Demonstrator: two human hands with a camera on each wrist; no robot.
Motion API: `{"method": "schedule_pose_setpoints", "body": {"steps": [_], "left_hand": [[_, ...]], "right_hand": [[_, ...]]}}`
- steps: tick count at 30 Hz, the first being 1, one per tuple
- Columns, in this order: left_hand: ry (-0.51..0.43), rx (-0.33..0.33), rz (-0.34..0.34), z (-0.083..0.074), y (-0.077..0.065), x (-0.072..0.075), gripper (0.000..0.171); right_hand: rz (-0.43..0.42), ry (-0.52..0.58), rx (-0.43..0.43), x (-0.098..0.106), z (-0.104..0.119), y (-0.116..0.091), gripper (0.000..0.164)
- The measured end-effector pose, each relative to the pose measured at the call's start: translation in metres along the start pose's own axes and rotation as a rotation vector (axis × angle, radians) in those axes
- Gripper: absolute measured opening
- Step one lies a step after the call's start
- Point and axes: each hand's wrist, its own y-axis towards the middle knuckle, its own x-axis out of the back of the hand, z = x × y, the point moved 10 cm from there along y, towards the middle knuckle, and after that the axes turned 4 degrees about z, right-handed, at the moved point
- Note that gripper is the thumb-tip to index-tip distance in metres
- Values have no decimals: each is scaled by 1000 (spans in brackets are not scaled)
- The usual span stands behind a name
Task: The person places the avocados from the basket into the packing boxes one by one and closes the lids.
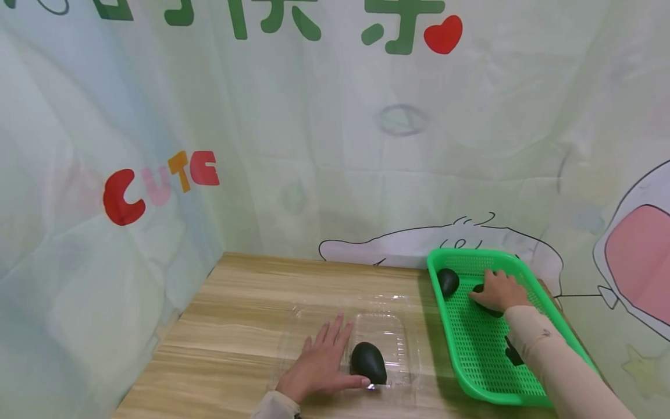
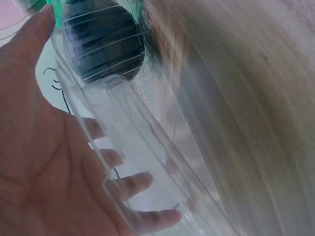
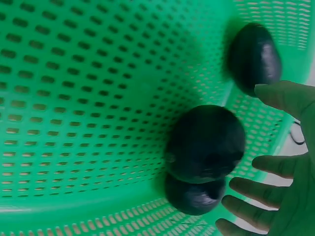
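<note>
A clear plastic clamshell box (image 1: 410, 349) lies opened out on the table, with one dark avocado (image 1: 369, 362) in its right half. My left hand (image 1: 321, 364) rests on the left half, fingers extended and thumb toward the avocado. The left wrist view shows those fingers through the clear plastic, and the avocado (image 2: 106, 42) behind a ribbed wall. My right hand (image 1: 502, 291) reaches into the green basket (image 1: 455, 355), over an avocado it partly hides. In the right wrist view its fingers (image 3: 258, 191) are spread beside two avocados close together (image 3: 205, 142), the thumb by another avocado (image 3: 255, 59).
The basket stands at the right end of the wooden table (image 1: 225, 326), its tall perforated walls around the avocados. One avocado (image 1: 448, 282) sits at its far left corner. A printed cloth (image 1: 335, 145) hangs behind the table and along its left side.
</note>
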Motion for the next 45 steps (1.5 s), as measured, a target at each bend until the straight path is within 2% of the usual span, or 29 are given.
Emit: {"method": "schedule_pose_setpoints", "body": {"steps": [11, 22, 27, 45], "left_hand": [[21, 5, 1, -1, 0, 0, 119], [25, 6, 1, 1, 0, -1, 119], [30, 5, 2, 1, 0, -1, 119], [41, 4, 9, 1, 2, -2, 121]], "right_hand": [[-84, -66, 26, -11, -7, 9, 71], [-149, -69, 47, -16, -6, 9, 63], [-152, -56, 53, -21, -6, 11, 64], [-72, 38, 52, -45, -6, 18, 67]]}}
